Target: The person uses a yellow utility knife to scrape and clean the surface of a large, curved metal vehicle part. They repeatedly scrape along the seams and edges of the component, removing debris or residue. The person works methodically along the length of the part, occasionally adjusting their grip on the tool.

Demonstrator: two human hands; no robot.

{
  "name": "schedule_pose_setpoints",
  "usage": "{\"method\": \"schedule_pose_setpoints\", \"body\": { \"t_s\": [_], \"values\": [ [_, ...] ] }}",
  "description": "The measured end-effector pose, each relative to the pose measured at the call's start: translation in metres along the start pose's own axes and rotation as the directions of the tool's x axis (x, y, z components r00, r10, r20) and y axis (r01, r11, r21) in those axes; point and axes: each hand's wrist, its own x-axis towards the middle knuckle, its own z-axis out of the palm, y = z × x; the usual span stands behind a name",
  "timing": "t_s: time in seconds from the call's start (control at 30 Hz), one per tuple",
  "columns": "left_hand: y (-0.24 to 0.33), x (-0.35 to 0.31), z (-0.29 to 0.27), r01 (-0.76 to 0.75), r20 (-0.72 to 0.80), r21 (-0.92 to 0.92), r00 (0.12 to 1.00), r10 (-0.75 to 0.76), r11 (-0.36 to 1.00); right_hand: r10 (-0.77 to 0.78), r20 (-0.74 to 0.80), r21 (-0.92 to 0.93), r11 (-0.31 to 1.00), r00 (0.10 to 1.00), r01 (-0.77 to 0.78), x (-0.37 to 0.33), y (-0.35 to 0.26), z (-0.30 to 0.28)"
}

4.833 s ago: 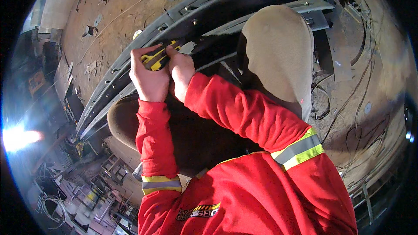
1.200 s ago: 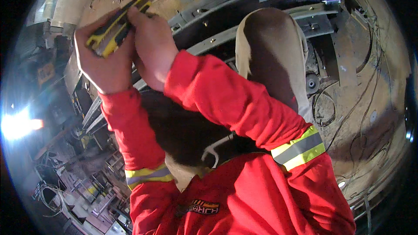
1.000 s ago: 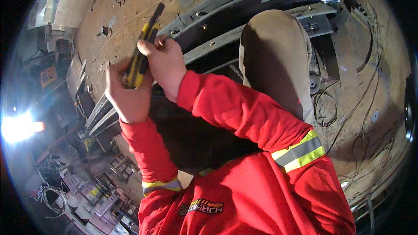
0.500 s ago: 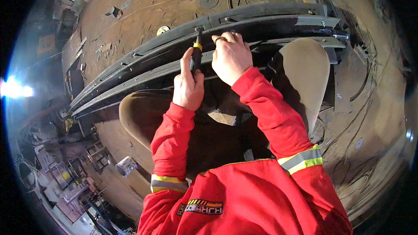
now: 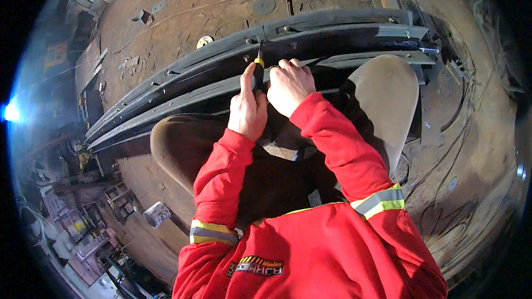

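My left hand [image 5: 249, 112] is wrapped round the black handle of what looks like a screwdriver [image 5: 258, 75], with a yellow collar and a thin metal shaft pointing away from me. Its tip lies over the long black curved rails [image 5: 324, 45], between two bolts. One is a bolt [image 5: 246, 58] just left of the shaft; the other bolt [image 5: 250, 41] sits beyond it on the farther rail. Close beside, my right hand [image 5: 290, 87] is curled above the nearer rail with its knuckles up. Its fingertips are hidden, so whatever they hold cannot be made out.
More bolts [image 5: 287, 29] stand along the rails, which cross in front of my knees. Beyond are a yellow-rimmed round piece [image 5: 204, 41] and a flat disc [image 5: 264, 5]. A white bucket [image 5: 157, 214] stands lower left; cables [image 5: 451, 144] run over the floor at right.
The screwdriver's tip has come off the bolt and shifted slightly right. My right hand has drawn back a little towards me. The view has moved slightly.
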Motion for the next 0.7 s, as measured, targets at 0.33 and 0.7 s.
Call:
{"method": "schedule_pose_setpoints", "body": {
  "t_s": [0.33,0.7],
  "values": [
    [0.003,0.001,0.005,0.004,-0.012,-0.025,1.000,-0.004,1.000,0.010,0.085,0.020,1.000,0.996,-0.012,0.001,0.002,-0.003],
    [0.012,0.000,0.014,0.042,-0.063,0.032,0.997,-0.040,0.999,0.046,-0.031,0.015,0.999,0.998,-0.046,0.010,0.009,-0.010]
  ]
}}
